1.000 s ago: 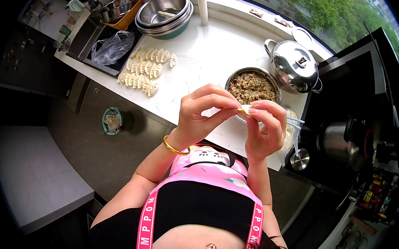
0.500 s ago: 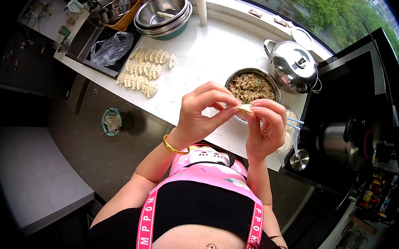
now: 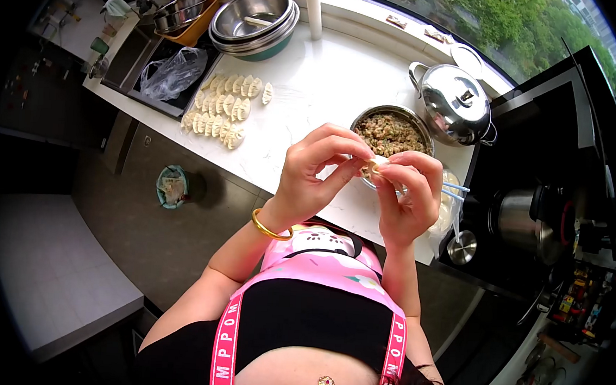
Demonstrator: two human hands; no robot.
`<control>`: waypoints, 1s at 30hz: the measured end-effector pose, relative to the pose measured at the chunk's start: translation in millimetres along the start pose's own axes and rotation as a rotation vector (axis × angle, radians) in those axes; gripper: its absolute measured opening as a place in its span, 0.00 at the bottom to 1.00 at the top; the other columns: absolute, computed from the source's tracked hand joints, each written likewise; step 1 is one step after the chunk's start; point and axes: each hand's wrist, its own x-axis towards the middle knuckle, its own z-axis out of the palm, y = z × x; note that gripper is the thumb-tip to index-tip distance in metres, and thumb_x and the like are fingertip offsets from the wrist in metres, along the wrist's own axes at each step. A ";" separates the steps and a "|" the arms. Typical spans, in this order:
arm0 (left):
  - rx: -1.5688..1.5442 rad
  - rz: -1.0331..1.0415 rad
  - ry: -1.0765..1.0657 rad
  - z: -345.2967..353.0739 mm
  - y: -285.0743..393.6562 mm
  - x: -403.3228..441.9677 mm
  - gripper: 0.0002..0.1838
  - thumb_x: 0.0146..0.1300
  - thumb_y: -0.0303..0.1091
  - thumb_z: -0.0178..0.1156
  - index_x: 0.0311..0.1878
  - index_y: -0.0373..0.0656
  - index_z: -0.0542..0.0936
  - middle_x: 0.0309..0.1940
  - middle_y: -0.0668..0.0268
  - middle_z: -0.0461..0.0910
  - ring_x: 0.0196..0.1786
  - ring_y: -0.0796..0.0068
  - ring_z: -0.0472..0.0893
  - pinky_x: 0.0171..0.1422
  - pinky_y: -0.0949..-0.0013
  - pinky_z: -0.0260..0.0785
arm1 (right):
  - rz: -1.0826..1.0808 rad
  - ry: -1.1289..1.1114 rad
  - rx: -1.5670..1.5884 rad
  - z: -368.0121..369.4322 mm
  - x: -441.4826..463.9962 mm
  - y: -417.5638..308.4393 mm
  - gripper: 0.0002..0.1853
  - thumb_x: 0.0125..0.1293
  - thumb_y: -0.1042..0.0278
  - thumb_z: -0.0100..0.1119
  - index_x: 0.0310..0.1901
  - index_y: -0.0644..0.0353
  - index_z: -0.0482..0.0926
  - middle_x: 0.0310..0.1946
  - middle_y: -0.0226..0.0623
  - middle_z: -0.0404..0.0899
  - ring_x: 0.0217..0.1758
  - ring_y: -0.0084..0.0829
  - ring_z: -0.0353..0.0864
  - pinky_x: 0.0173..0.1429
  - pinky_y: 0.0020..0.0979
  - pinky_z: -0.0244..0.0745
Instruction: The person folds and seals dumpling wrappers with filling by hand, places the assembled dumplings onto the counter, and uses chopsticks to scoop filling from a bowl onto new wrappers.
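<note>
Pinched between the fingertips of both hands is a small pale dumpling (image 3: 375, 165), its edge folded and partly covered by fingers. My left hand (image 3: 321, 166) grips its left end, a gold bangle on the wrist. From the other side my right hand (image 3: 413, 197) holds it with thumb and fingers pressed together. Just behind the hands stands a metal bowl of minced filling (image 3: 391, 133); its near rim is partly hidden by them. Rows of pleated dumplings (image 3: 221, 109) lie on the white counter (image 3: 315, 80) to the left.
A lidded steel pot (image 3: 456, 103) stands behind the filling bowl. Blue chopsticks (image 3: 456, 191) and a plastic bag (image 3: 442, 218) lie right of my right hand. Stacked basins (image 3: 253, 23) sit at the back left, beside the sink. A stove with a dark pot (image 3: 522, 214) is at right.
The dumpling has tilted up between my fingertips, showing more of its folded edge. Both hands keep nearly the same place, with fingers slightly shifted.
</note>
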 end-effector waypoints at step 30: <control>-0.052 -0.042 0.011 -0.4 -0.4 -17.6 0.11 0.61 0.15 0.61 0.46 0.36 0.78 0.42 0.61 0.81 0.44 0.73 0.85 0.49 0.73 0.81 | 0.083 -0.025 -0.038 -0.5 -7.9 -11.4 0.10 0.49 0.81 0.73 0.34 0.64 0.83 0.42 0.41 0.76 0.39 0.30 0.79 0.38 0.26 0.76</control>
